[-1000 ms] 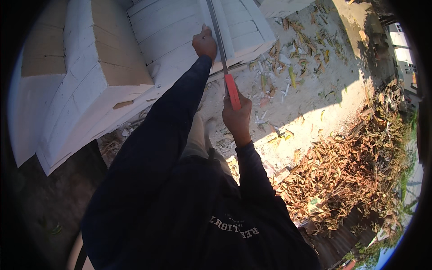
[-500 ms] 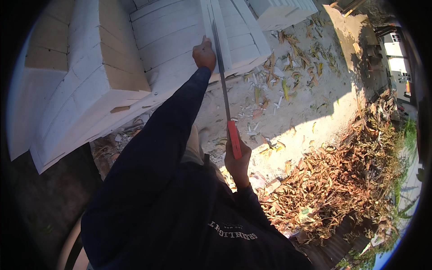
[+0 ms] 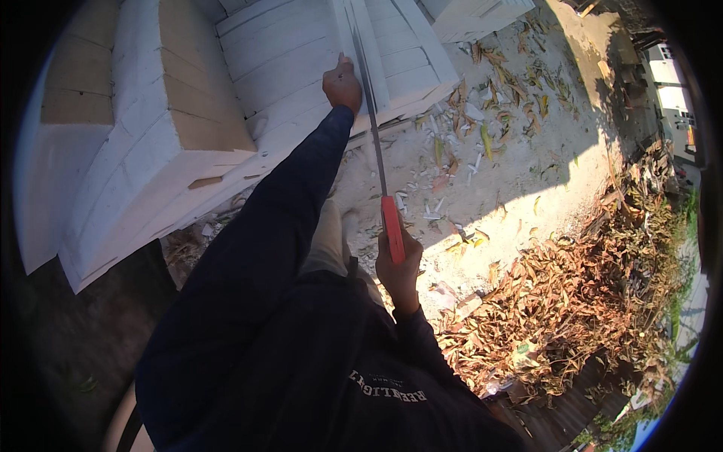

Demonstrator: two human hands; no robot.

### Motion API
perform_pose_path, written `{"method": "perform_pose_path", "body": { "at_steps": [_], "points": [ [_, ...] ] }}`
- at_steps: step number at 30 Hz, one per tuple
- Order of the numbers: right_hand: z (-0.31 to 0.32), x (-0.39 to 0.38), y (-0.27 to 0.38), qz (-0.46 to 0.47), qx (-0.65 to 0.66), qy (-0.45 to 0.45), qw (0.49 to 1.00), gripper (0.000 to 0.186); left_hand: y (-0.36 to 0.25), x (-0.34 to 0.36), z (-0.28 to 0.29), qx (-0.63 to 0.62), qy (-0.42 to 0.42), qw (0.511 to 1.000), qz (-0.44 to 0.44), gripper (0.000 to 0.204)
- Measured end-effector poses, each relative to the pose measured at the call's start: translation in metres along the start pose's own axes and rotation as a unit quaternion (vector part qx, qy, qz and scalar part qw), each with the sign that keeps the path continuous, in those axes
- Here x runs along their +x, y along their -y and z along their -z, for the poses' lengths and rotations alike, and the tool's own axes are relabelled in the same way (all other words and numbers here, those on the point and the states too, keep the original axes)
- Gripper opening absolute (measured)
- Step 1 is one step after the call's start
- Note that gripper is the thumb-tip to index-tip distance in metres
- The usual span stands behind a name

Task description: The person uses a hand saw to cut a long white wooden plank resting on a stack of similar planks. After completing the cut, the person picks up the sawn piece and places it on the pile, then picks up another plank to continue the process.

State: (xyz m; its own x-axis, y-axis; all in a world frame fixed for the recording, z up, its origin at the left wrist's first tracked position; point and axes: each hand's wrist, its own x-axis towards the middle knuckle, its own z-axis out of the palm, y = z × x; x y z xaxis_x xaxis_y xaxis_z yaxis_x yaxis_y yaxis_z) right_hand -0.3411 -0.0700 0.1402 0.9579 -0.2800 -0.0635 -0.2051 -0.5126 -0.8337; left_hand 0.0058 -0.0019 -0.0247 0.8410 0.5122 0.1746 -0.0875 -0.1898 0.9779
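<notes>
You are working with two grips, one left grip (image 3: pixel 342 84) and one right grip (image 3: pixel 399 260). In the right grip you are holding one saw (image 3: pixel 376 143) with one red handle (image 3: pixel 392 226). Around the left grip, many white blocks (image 3: pixel 282 64) are lying, too many to count surely. Right of the right grip, one heap of dry leaves (image 3: pixel 561 301) is lying; beyond it, several white chips (image 3: pixel 432 215) are lying.

The handsaw (image 3: pixel 379 162) runs forward from the right fingers (image 3: pixel 385 250) over the nearer blocks (image 3: pixel 286 56), its blade just right of the left fingers (image 3: pixel 343 63). Another stack (image 3: pixel 135 154) stands to their left (a smaller pile (image 3: pixel 474 19) sits beyond, rightward), and a leaf heap (image 3: pixel 557 301) covers the ground (image 3: pixel 520 173) at right.
</notes>
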Motion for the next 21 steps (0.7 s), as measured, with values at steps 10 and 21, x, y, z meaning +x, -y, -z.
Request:
{"method": "perform_pose_path", "body": {
  "at_steps": [10,21],
  "points": [
    [0.002,-0.020,-0.015,0.060,-0.025,-0.024,0.998,0.053,-0.022,0.000,0.003,-0.047,0.008,0.997,0.067,0.033],
    [0.003,-0.034,-0.020,0.058,-0.012,-0.040,0.997,0.053,-0.014,-0.002,0.000,-0.070,0.012,0.997,0.009,0.038]
  ]
}}
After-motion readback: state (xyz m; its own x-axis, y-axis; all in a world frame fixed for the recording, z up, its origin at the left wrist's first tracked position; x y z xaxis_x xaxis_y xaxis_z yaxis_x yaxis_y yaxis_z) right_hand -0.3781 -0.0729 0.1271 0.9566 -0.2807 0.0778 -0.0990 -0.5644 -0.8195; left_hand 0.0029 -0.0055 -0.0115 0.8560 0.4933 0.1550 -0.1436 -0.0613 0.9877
